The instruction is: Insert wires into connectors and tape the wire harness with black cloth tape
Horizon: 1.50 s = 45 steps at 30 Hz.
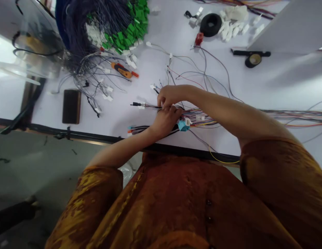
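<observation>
1. Head view: thin multicoloured wires (150, 107) run through the grip, pinched closed between the right hand (170, 97) and the curled left hand (164, 121).
2. A black plug (136, 103) lies just left of the grip; a blue connector (183, 126) sits just right.
3. All rest on the white surface (116, 119), well apart from an orange-handled screwdriver (122, 70).

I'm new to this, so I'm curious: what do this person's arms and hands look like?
Short, loose sleeves of mottled rust-orange and mustard fabric, matching the buttoned top, end above the elbows. The left hand and right hand are bare, without gloves.
</observation>
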{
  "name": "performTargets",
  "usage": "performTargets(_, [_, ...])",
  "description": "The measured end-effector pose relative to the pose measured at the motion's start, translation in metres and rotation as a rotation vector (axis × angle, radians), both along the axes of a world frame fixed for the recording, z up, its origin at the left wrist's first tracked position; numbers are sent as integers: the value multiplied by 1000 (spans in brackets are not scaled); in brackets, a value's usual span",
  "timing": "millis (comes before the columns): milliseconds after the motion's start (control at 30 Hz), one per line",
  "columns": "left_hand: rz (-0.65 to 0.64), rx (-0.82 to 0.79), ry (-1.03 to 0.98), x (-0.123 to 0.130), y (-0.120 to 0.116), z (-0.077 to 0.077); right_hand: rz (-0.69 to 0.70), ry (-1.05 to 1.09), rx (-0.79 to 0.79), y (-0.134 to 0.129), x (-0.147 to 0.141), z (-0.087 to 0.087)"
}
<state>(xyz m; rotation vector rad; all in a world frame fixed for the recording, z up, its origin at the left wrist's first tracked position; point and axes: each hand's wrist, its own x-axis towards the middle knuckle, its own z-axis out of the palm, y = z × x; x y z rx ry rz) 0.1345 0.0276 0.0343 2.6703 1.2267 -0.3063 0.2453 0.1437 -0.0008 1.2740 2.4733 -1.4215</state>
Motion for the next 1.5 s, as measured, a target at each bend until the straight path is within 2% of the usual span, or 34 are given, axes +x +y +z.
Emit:
performTargets(33, [1,-9,8,2,0,1,-34,18,12,2,-7,-7])
performTargets(167, [8,-8,-8,8,-1,0,-350,136,66,5,-34,-29])
performTargets(200, [19,-1,-18,9,-1,-1,-367,127,72,4,-39,-30])
performTargets(233, [32,7,-32,10,-3,-2,-326,106,77,4,-43,-30])
performTargets(333, [45,47,-115,5,-6,-10,-46,95,139,3,-40,-18])
performTargets(367, [36,61,-164,2,-6,-14,3,115,173,3,-34,-13])
performTargets(400, [24,68,-228,-3,-5,-19,-5,142,202,3,-26,-8])
performTargets(433, [18,69,-312,-9,-4,-25,-74,175,213,2,-16,-3])
performTargets(500, [59,49,-539,-22,2,-39,-316,246,150,-3,6,2])
performTargets(567, [181,13,-784,-34,11,-52,-566,337,9,-14,27,4])
performTargets(633, [280,-15,-916,-42,22,-61,-758,432,-147,-30,43,5])
performTargets(767, [345,-201,-1015,-43,43,-65,-991,583,-365,-64,58,6])
performTargets(867, [385,-396,-1055,-38,55,-66,-1105,609,-320,-81,59,1])
performTargets(933, [396,-468,-1055,-35,60,-69,-1101,547,-203,-84,59,-4])
performTargets(1033, [402,-467,-1049,-33,62,-77,-996,405,-54,-82,60,-10])
performTargets(1167, [488,-450,-1065,-30,62,-91,-879,294,-10,-77,71,-14])
performTargets(1267, [503,-443,-1087,-28,62,-96,-678,313,9,-77,81,-13])
performTargets(1367, [479,-407,-1055,-29,62,-86,-484,285,73,-78,85,-11])
performTargets(1433, [401,-350,-995,-30,63,-75,-448,217,154,-79,84,-10])
performTargets(1500, [311,-290,-937,-31,63,-66,-475,174,222,-79,81,-10])
